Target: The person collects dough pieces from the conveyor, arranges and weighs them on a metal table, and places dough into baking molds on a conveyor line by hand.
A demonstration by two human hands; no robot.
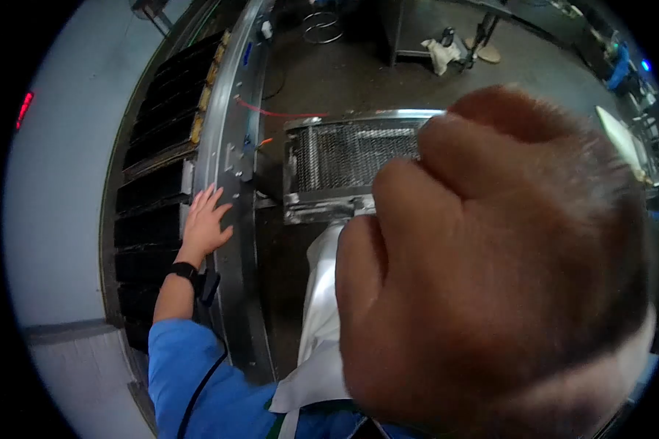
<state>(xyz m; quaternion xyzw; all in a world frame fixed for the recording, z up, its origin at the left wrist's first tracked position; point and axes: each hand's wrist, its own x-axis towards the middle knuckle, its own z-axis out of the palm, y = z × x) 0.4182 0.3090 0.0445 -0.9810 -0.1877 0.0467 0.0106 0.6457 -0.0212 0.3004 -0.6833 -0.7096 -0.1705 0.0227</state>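
Note:
Close to the camera, my right hand (490, 263) fills much of the right side. Its fingers are curled into a fist, and whatever they may hold is hidden. On the left, my left hand (206, 225) lies with fingers spread on the metal rail (234, 241) of a long machine, holding nothing. Beside its fingertips is a row of dark slats (150, 196) with small metal end pieces. A metal mesh tray (351, 157) lies ahead, partly behind my right hand.
A pale wall (66, 183) runs along the far left. A red hose (278, 113) crosses behind the mesh tray. Further back stand a metal table (417, 53) and a white cloth (441, 55). Blurred equipment lines the right edge.

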